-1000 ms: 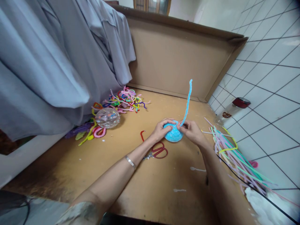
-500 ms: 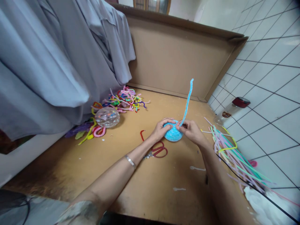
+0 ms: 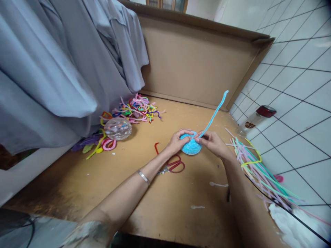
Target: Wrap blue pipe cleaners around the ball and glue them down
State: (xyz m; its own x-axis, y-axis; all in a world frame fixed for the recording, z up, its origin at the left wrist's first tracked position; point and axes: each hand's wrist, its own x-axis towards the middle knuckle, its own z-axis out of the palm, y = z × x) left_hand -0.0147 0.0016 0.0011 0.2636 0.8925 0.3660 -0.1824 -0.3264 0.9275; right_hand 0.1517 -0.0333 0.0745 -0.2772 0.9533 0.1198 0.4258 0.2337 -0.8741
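A round, light-blue coil of pipe cleaner (image 3: 191, 147) sits low over the table between my hands. My left hand (image 3: 179, 140) grips its left side, thumb on top and fingers curled round the far edge. At the right of the coil, my right hand (image 3: 210, 142) pinches a blue pipe cleaner (image 3: 213, 115), whose loose end slants up and to the right. Red-handled scissors (image 3: 176, 164) lie on the table just below my left wrist, their blades partly behind my forearm. Close by is a short bent red pipe cleaner piece (image 3: 156, 147).
A tangle of coloured pipe cleaners (image 3: 141, 107) and a clear faceted ball (image 3: 118, 129) lie at the left. Straight pipe cleaners (image 3: 258, 168) stretch along the tiled wall, near a red-lidded jar (image 3: 254, 120). Cardboard (image 3: 196, 58) stands at the back; grey cloth (image 3: 64, 62) hangs left.
The loose end of the blue pipe cleaner has swung down to the right, from nearly upright to a slant. My right hand has turned slightly; my left hand keeps its hold on the coil.
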